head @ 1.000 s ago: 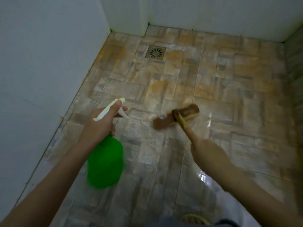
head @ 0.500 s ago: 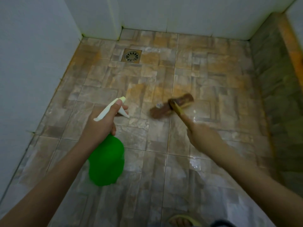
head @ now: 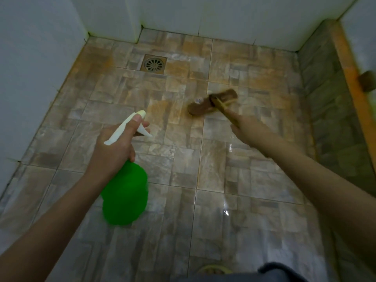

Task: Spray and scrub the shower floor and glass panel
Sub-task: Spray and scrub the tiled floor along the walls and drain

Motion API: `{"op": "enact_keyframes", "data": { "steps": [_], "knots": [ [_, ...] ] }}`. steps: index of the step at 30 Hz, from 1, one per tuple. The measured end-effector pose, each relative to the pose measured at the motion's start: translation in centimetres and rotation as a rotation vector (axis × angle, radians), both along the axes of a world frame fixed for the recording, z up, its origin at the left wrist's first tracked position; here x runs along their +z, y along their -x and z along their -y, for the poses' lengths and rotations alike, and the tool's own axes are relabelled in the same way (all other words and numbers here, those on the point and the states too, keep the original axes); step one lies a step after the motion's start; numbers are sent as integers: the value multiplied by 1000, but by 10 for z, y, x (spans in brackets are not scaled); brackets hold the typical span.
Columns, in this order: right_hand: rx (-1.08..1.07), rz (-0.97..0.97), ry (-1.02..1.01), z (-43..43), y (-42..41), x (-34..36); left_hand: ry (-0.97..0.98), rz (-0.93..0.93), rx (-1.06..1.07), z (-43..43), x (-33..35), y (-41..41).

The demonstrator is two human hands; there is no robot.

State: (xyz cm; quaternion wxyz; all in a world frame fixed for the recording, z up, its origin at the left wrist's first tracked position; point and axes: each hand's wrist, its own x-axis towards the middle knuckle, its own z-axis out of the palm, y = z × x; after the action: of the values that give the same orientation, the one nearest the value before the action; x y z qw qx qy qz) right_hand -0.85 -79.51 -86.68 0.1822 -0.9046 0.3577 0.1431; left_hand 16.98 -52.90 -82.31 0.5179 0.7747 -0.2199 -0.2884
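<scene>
On the brown tiled shower floor [head: 183, 169], mid-floor: brown bristle scrub brush [head: 211, 102], head lying crosswise, yellow handle gripped in right hand [head: 250, 129]. Left hand [head: 114, 147] fingers wrap green plastic spray bottle [head: 125, 196], nozzle pointing forward.

A square bronze-coloured metal drain grate [head: 153, 64] with a round slotted centre sits close to the far white tiled walls [head: 223, 19]. Along the right runs a grey stone-tiled ledge [head: 329, 110] with an orange top edge. A small brown block [head: 368, 80] sits just beside that edge.
</scene>
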Motion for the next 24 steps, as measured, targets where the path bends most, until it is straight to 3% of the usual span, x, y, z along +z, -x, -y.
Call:
{"op": "enact_keyframes", "data": {
  "steps": [4, 9, 15, 19, 21, 24],
  "knots": [
    [45, 9, -6, 13, -12, 4, -2, -16, -2, 0, 1, -2],
    [61, -220, -71, -23, 26, 18, -9, -30, 63, -9, 0, -17],
    [149, -8, -1, 20, -106, -4, -18, -9, 59, -14, -10, -22],
    [141, -41, -12, -24, -51, 14, -23, -25, 64, -21, -12, -31],
    [195, -174, -47, -66, -21, 20, -19, -39, 82, -26, -9, -37],
    [243, -114, -7, -70, -69, 5, 16, -39, 108, -31, -8, -42]
  ]
}}
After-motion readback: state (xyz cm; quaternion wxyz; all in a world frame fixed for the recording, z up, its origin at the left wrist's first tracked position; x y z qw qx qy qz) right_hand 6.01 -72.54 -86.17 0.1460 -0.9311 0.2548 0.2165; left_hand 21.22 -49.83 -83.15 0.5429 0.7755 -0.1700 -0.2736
